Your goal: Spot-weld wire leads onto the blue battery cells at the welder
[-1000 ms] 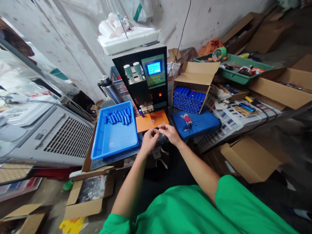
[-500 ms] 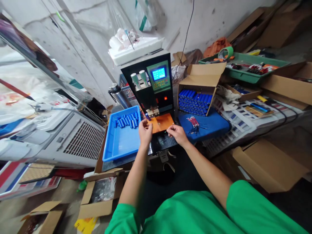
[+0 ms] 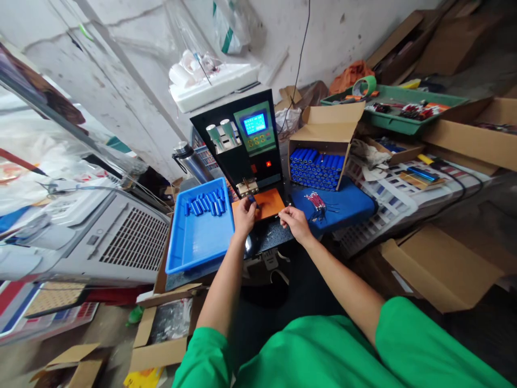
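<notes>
My left hand is closed around a blue cylindrical battery cell, mostly hidden by the fingers, just below the electrode head of a black spot welder. Whether the cell touches the electrodes I cannot tell. An orange plate lies under and beside this hand. At the plate's right corner, my right hand pinches something small and pale, too tiny to name. Several blue cells lie in a blue tray on the left. Red and black wires rest in a bunch to the right.
A cardboard box packed with blue cells stands right of the welder, on a blue surface. Behind the tray is a steel flask. A green tray of parts sits at back right. Open cartons stand on the floor.
My left hand has turned and shifted slightly, bringing the cell to the right, under the electrode head. The right hand keeps its pinch near the plate's corner. The whole view has shifted a little.
</notes>
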Motion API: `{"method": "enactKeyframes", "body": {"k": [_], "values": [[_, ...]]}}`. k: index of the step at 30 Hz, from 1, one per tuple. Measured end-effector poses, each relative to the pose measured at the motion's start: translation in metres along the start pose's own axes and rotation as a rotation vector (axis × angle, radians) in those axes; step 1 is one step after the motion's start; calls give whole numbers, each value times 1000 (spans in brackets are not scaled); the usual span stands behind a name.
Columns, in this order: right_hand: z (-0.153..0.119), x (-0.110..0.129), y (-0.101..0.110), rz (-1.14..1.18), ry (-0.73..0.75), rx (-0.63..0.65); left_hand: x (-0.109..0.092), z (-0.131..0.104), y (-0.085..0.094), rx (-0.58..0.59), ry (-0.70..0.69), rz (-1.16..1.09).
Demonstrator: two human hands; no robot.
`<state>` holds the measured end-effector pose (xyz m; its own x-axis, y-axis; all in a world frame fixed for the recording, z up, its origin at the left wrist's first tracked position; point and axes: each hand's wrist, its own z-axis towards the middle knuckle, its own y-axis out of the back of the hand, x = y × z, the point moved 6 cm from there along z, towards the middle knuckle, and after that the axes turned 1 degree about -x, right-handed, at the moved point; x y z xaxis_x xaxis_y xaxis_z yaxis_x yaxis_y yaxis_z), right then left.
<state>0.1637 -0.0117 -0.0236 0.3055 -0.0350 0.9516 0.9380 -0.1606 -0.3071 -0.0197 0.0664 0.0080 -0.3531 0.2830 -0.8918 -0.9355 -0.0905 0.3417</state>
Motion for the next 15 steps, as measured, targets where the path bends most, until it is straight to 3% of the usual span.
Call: {"method": "enactKeyframes", "body": {"k": [7, 15], "values": [[34, 14, -14, -51, 114, -22, -5, -6, -7, 8, 5, -14], [73, 14, -45, -122, 195, 15, 0, -11, -11, -15, 50, -40]]}}
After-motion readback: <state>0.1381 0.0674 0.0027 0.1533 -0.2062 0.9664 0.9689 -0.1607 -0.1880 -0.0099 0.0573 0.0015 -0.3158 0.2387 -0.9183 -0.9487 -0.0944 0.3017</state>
